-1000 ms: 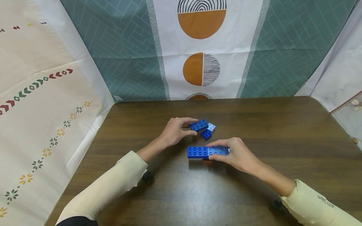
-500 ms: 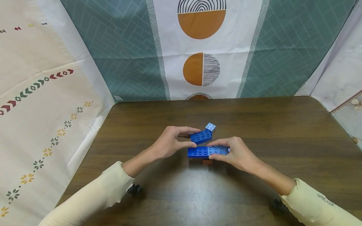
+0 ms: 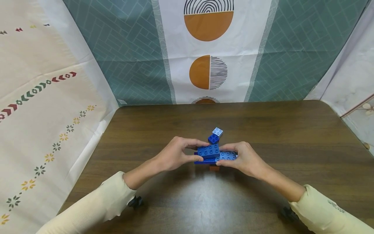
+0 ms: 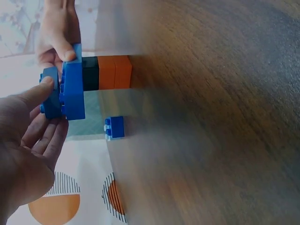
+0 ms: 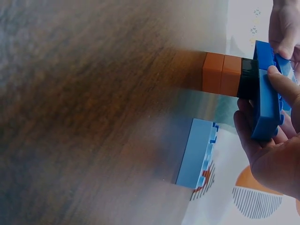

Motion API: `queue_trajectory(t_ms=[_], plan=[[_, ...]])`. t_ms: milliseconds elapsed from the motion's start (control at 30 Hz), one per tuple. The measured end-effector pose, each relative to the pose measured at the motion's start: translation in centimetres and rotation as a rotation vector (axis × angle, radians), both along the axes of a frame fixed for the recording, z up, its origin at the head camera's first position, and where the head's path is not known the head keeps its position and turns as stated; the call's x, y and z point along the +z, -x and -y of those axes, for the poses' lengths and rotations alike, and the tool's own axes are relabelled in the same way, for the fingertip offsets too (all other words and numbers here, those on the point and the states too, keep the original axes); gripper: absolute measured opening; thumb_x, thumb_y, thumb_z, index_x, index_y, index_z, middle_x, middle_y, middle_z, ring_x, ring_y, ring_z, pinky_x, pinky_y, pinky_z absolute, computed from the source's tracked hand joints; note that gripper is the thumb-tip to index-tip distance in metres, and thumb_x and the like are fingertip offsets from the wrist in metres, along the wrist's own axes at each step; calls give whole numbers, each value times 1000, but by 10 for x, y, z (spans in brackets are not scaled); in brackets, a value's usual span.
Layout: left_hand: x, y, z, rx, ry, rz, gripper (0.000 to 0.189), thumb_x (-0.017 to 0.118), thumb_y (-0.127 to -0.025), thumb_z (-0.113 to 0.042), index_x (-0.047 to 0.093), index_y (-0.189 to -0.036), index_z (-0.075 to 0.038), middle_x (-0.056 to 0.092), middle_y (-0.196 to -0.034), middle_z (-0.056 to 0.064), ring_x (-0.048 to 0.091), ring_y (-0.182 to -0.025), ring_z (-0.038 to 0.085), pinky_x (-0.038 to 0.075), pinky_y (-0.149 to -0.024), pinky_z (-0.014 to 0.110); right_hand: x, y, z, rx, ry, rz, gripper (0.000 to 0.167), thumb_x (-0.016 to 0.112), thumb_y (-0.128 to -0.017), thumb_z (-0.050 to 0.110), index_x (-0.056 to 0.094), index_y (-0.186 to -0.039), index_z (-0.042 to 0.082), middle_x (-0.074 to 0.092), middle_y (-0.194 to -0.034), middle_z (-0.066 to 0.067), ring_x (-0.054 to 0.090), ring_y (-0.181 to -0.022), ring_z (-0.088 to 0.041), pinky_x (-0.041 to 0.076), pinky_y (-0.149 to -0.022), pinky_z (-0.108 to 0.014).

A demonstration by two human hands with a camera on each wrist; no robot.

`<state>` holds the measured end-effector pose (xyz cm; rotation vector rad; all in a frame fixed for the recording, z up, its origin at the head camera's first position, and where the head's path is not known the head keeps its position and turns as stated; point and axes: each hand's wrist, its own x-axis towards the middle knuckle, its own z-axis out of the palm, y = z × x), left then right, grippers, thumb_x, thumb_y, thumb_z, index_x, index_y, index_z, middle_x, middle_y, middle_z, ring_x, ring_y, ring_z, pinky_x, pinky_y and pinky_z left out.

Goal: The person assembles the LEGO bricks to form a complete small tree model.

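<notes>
My left hand pinches a blue eight-stud toy brick between thumb and fingers. That brick hovers slightly tilted over a lower blue brick, with a narrow gap visible in the left wrist view. Thumb and fingers of my right hand grip a lighter blue brick lying end to end with the lower blue one. Both rest on a short tower: a dark brick on top of two orange bricks. From the head, the tower is mostly hidden.
Beyond the tower, a small dark-blue brick and a small pale-blue brick lie close together on the wooden table. In the right wrist view, a longer light-blue brick lies on the tabletop. Patterned cloth hangs behind.
My left hand has brought the blue brick toward me from beside the small loose bricks to just above the lower blue brick. The right hand has stayed in place.
</notes>
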<state>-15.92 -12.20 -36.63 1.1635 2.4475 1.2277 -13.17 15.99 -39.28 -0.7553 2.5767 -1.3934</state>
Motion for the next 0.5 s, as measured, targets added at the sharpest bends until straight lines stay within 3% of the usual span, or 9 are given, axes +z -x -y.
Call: queue_trajectory(t_ms=[500], plan=[[7, -3, -2, -25, 101, -19, 45, 84, -94, -15, 73, -138, -14, 74, -131, 4, 72, -108, 10, 61, -94, 42, -1, 1, -2, -12, -31, 14, 43, 88, -91, 24, 76, -124, -2, 77, -119, -16, 69, -92, -19, 61, -82, -31]])
